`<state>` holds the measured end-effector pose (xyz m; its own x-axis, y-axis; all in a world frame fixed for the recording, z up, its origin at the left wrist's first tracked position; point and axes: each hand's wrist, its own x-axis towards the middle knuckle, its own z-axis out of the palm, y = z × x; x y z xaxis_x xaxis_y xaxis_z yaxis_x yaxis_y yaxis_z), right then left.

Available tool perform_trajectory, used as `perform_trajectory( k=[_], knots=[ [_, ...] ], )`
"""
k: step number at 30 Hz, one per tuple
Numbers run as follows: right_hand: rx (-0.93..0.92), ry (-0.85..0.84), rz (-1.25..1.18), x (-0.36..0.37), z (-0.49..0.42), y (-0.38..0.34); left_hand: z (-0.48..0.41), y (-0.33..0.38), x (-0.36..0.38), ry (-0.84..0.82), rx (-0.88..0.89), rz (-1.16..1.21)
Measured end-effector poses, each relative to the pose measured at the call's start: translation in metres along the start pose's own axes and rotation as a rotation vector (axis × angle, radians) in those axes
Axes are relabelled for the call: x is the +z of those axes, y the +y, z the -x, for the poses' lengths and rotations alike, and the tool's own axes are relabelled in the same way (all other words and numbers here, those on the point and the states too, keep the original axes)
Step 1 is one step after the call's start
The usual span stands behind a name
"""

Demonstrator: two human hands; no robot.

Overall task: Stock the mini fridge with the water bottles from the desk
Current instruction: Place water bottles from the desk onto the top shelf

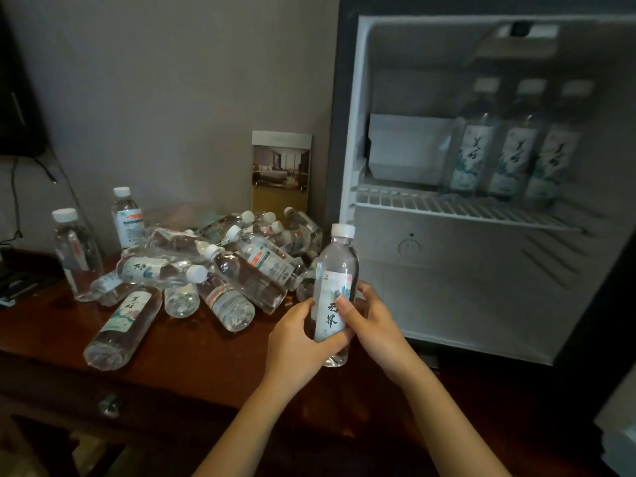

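Both hands close round one upright water bottle (335, 270) in front of an open mini fridge (481, 287): the left hand (296, 342) wraps its fingers about the lower body from the left, and the right hand (373, 325) grips from the other side, with its thumb pressed on the white label. The bottle is clear, white-capped and held just above the right end of the dark wooden tabletop (192, 352), close to the fridge's lower left corner. To the left of the hands, a heap of bottles (241, 263) lies on the tabletop, most of them on their sides and touching or overlapping one another. One long bottle (120, 328) lies alone at the front of the heap, its base pointing towards the camera. Two standing bottles (77, 256) rise at the heap's left edge, near the wall. A printed card (280, 170) showing a room interior leans against the wall between the heap and the fridge. Inside the fridge, three bottles (512, 149) stand side by side on the right part of a white wire shelf (430, 204), with a white box (406, 149) just beside them on the left; the compartment under the shelf shows only its grey walls. A dark cable (15, 201) hangs at the far left
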<state>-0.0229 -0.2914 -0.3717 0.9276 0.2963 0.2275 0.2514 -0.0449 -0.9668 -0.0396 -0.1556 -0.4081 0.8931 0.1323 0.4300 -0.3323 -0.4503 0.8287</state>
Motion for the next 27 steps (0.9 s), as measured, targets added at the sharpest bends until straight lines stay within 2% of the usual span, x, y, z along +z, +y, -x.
perform_trajectory(
  k=[9, 18, 23, 27],
  knots=[
    [-0.15, 0.125, 0.027, -0.055, 0.001, -0.049, -0.034, 0.063, 0.03, -0.002, 0.223, 0.044],
    [-0.361, 0.41, 0.077, -0.098, -0.03, -0.127, -0.104, 0.148, 0.048, 0.091, 0.406, 0.076],
    [-0.352, 0.497, 0.157, -0.109, -0.06, -0.15, -0.142, 0.173, 0.059, 0.045, 0.34, 0.156],
    [-0.324, 0.516, 0.167, -0.119, -0.074, -0.147, -0.161, 0.175, 0.073, 0.053, 0.263, 0.081]
  ],
)
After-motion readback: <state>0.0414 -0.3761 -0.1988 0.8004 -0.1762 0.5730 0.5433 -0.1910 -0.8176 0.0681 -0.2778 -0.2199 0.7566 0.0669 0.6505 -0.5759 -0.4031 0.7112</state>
